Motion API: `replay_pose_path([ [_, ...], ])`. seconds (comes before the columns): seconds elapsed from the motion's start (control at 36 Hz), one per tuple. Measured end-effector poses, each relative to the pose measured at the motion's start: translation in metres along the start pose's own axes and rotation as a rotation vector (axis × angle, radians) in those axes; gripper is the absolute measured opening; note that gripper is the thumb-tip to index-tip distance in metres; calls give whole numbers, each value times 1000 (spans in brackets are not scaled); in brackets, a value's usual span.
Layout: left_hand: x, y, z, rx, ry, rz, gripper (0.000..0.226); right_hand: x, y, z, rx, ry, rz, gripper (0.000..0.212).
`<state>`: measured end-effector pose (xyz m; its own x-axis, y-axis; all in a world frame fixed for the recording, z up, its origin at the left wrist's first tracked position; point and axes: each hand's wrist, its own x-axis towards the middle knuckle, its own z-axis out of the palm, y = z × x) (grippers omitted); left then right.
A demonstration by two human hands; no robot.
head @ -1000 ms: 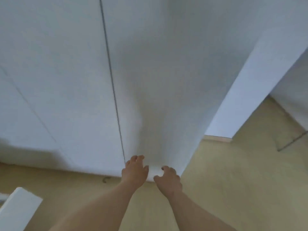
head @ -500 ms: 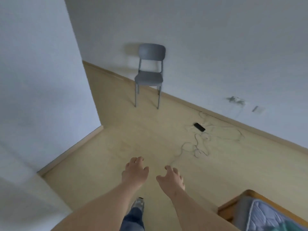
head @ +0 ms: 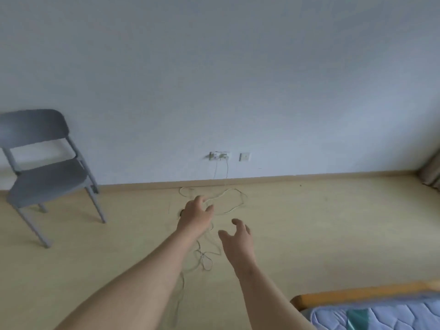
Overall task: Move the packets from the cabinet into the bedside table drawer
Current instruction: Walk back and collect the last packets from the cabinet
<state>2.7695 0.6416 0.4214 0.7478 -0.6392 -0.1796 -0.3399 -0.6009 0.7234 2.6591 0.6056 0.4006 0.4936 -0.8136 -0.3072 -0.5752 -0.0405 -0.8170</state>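
Both arms reach forward over a bare wooden floor. My left hand [head: 196, 216] hangs in the air with loosely curled fingers and holds nothing. My right hand [head: 238, 239] is just to its right, a little lower, fingers relaxed and apart, also holding nothing. No packets, cabinet or bedside table drawer appear in this view.
A grey chair [head: 45, 177] stands at the left against the white wall. Thin cables [head: 214, 206] trail over the floor from wall sockets [head: 219, 156], directly under my hands. A bed corner [head: 371, 306] with a wooden frame and blue mattress fills the lower right. A curtain edge [head: 432, 172] hangs far right.
The view has swung right, away from the white cabinet doors, past the wall corner to the far wall. The chair now sits at the left. Both hands stay outstretched and hold nothing.
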Motion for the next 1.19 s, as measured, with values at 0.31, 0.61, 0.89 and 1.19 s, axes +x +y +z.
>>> replay_pose_path([
  [0.31, 147, 153, 51, -434, -161, 129, 35, 161, -55, -123, 524, 328, 22, 46],
  [0.61, 308, 326, 128, -750, -184, 113, 11, 349, -81, -292, 684, 467, -46, 42],
  [0.89, 430, 455, 251, -765, -417, 115, 6, 499, -45, -414, 717, 622, 12, 38],
  [1.19, 559, 665, 414, -710, -625, 276, 8, 680, -25, -610, 723, 866, 3, 38],
])
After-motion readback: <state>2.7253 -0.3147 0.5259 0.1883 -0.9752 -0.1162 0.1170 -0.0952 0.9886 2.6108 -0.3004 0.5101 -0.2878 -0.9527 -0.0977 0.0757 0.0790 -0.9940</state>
